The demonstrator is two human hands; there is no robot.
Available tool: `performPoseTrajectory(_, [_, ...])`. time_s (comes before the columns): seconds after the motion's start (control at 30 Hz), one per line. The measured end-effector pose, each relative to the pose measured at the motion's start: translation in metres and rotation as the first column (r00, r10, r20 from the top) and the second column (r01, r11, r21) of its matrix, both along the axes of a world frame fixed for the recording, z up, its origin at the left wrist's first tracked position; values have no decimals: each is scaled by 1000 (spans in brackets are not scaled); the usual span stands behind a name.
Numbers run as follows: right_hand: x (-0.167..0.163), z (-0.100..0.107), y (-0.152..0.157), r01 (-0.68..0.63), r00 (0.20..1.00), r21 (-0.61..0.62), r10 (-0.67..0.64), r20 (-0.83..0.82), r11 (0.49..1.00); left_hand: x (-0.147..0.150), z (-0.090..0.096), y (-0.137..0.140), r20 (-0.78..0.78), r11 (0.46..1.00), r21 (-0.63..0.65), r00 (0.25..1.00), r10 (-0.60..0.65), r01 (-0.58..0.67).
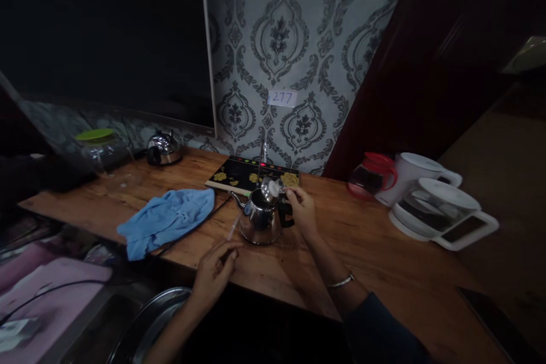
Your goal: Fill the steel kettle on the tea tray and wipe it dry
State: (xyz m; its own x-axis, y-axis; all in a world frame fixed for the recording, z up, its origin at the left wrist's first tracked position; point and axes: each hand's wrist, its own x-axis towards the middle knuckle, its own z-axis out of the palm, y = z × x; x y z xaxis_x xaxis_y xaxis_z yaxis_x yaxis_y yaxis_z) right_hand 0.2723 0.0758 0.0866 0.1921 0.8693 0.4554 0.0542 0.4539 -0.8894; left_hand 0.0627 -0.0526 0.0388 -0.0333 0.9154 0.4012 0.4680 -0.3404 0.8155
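Note:
A shiny steel teapot (260, 222) stands upright on the wooden counter, its spout to the left and black handle to the right. Above its mouth, my right hand (302, 210) holds the small steel lid (271, 189) tilted, pinched between thumb and fingers. The teapot's opening is partly uncovered. In front of the teapot and to its left is my left hand (215, 273), fingers curled together. A thin pale stick (232, 228) rises from its fingertips beside the teapot; its exact kind is too blurred to tell.
Behind the teapot lies a black induction cooktop (243, 173) with gold flowers. A blue cloth (170, 219) is to the left, with a steel kettle (163, 148) and a green-lidded glass jar (106, 153) beyond. Red and white jugs (435, 210) stand right. A metal basin (149, 318) sits below.

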Motion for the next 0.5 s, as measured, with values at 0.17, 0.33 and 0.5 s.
performPoseTrajectory(0.17, [-8,1,-2,-8,995,32,4,103,999,-7,0,0,29,999,-42,999,23,-22])
performPoseTrajectory(0.33, [-2,-12,-2,58,991,55,-64,118,997,-18,1,4,-43,997,-14,996,79,-80])
performPoseTrajectory(0.5, [14,-38,-7,46,998,-70,-42,48,996,-64,12,25,-305,953,150,905,298,-263])
